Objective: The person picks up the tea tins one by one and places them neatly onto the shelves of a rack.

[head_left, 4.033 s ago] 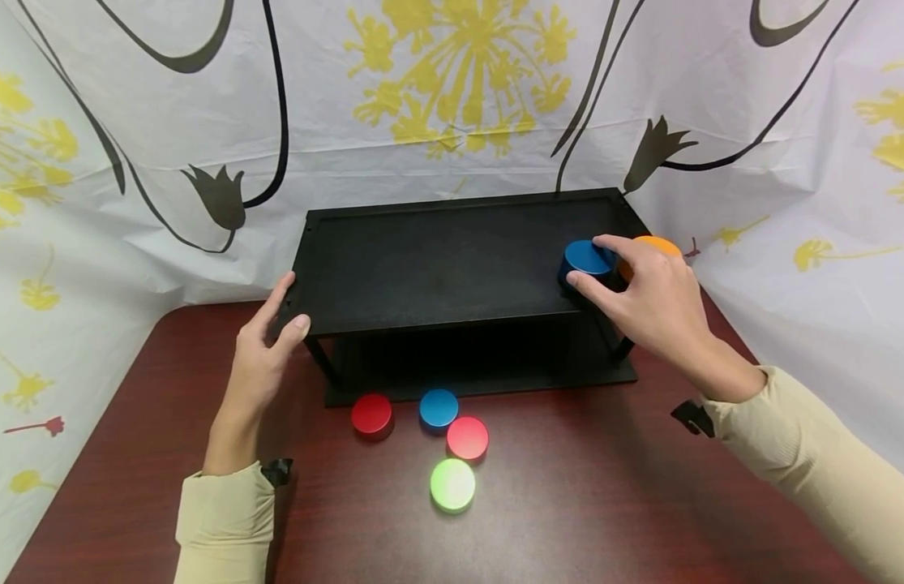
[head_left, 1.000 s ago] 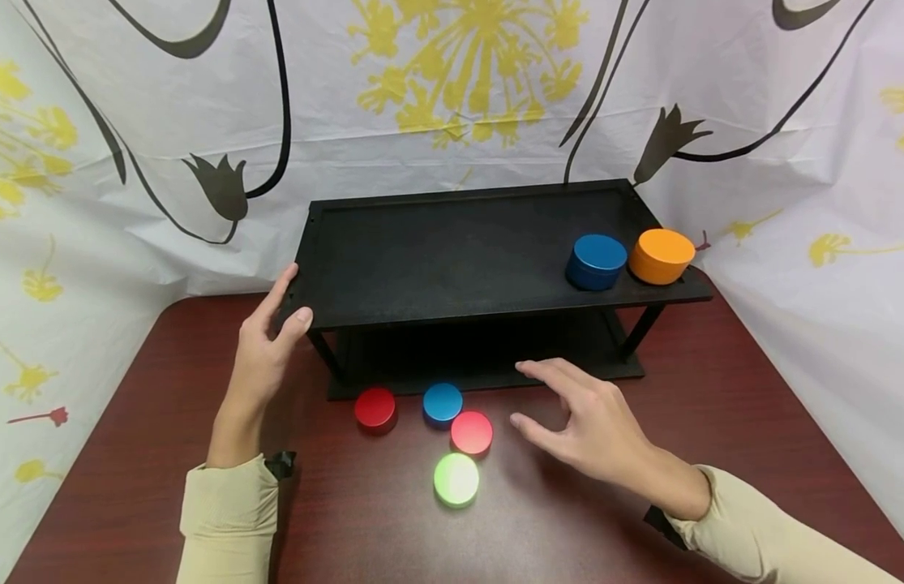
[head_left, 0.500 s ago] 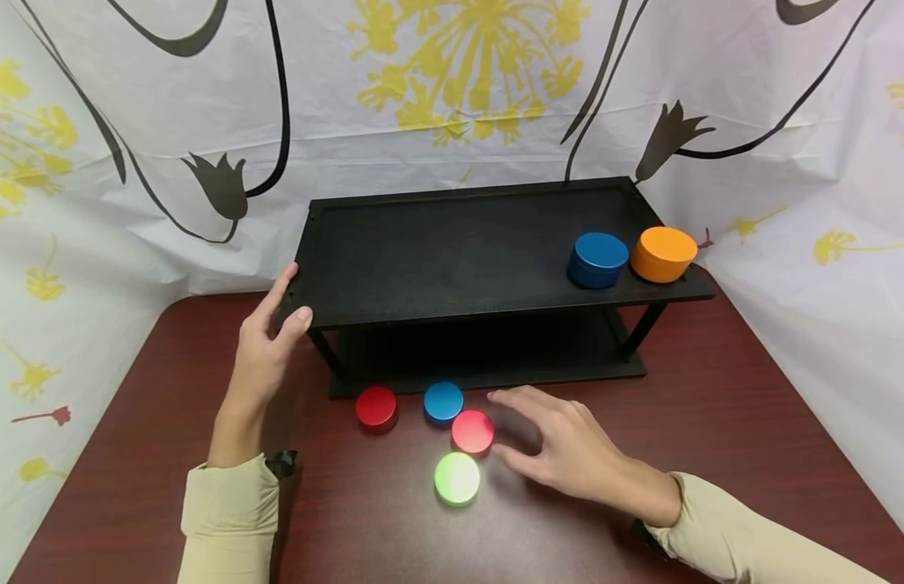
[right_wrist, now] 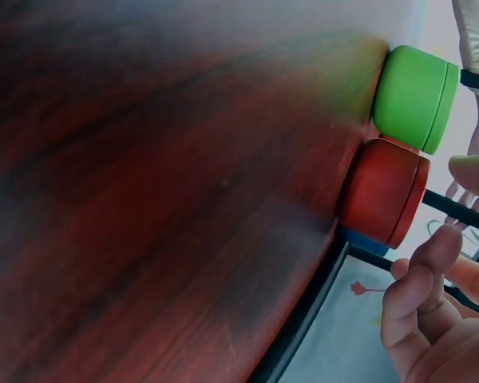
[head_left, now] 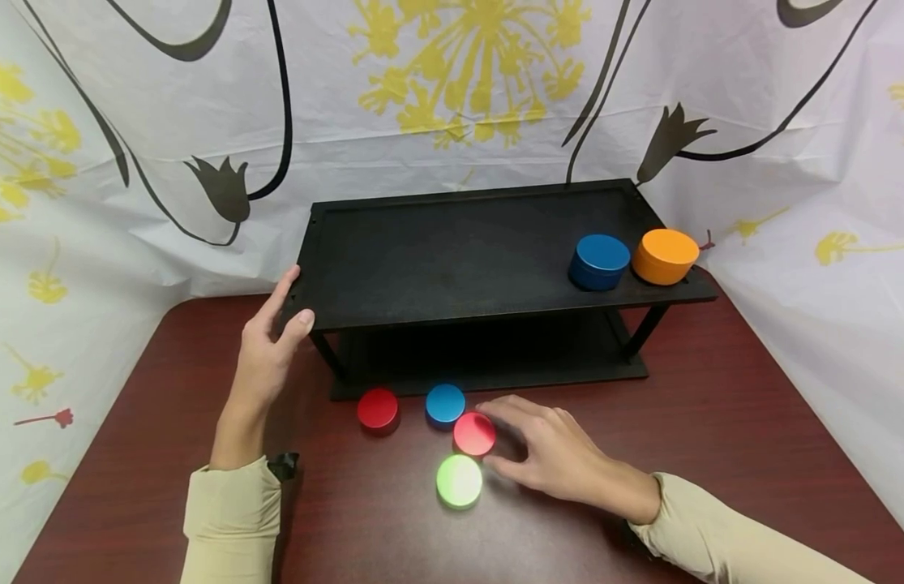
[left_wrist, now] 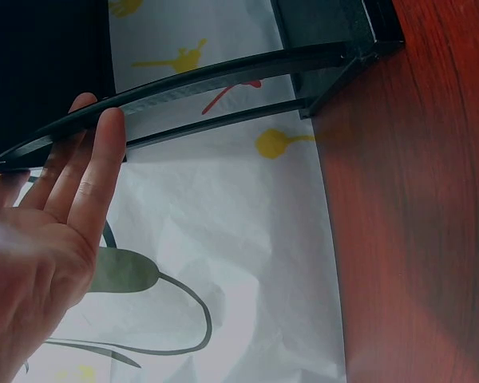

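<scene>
Head view, right hand [head_left: 554, 453] nearer the pink tin [head_left: 474, 434] than before, fingers spread, left hand [head_left: 264, 357] touching shelf [head_left: 452, 255], fingers straight

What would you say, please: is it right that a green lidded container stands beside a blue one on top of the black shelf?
Not quite: beside the blue lidded container on top of the black shelf stands an orange container, not a green one, as the head view shows.
</scene>
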Available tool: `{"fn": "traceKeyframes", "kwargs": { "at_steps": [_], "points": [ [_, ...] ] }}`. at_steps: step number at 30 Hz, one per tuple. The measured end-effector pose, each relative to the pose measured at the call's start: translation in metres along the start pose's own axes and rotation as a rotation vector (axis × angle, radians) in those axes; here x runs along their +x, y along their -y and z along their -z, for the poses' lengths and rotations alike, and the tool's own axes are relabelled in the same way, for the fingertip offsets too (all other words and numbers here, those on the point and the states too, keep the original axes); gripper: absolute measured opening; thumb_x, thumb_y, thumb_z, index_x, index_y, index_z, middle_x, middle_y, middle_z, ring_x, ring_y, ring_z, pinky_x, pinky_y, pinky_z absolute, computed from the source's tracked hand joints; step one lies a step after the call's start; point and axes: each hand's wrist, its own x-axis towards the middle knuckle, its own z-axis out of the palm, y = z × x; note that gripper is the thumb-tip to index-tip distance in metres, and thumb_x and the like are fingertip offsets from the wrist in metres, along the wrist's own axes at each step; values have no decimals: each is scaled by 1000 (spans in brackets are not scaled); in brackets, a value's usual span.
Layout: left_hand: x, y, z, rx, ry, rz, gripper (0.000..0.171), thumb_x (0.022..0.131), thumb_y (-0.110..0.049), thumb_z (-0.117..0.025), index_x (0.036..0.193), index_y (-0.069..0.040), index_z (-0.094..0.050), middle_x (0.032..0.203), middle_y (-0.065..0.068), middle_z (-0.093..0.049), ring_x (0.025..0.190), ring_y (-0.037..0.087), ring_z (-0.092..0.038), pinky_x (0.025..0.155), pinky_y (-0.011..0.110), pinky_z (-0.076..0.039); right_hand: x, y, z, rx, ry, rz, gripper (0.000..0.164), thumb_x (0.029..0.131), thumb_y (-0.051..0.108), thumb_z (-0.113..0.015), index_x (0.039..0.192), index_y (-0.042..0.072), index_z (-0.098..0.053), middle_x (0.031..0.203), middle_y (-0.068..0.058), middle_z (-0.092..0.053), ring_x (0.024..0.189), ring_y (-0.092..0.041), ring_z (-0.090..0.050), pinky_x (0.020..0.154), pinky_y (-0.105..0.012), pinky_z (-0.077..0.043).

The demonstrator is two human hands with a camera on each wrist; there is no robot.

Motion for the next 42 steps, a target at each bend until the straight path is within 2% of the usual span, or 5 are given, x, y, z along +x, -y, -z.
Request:
{"fn": "traceKeyframes", "kwargs": {
  "at_steps": [11,42],
  "points": [
    [-1,1,-1,-7,7,9,56,99,-16,-57,152,-27,-43,155,-5,-40,140,13,-37,107,17,-32,1,-4,-8,3,40,-43,55,81,38,-80,130,19,-64,122,7,-65,101,-7,-65,78,-32,-55],
    [-1,-1,0,1,5,13,56,99,-18,-56,152,-28,-43,155,-5,-40,139,14,-39,107,18,-33,10,-5,-11,32,103,-5,46,85,34,-79,126,18,-67,121,7,-65,99,-2,-61,78,-28,-54]
  ]
}}
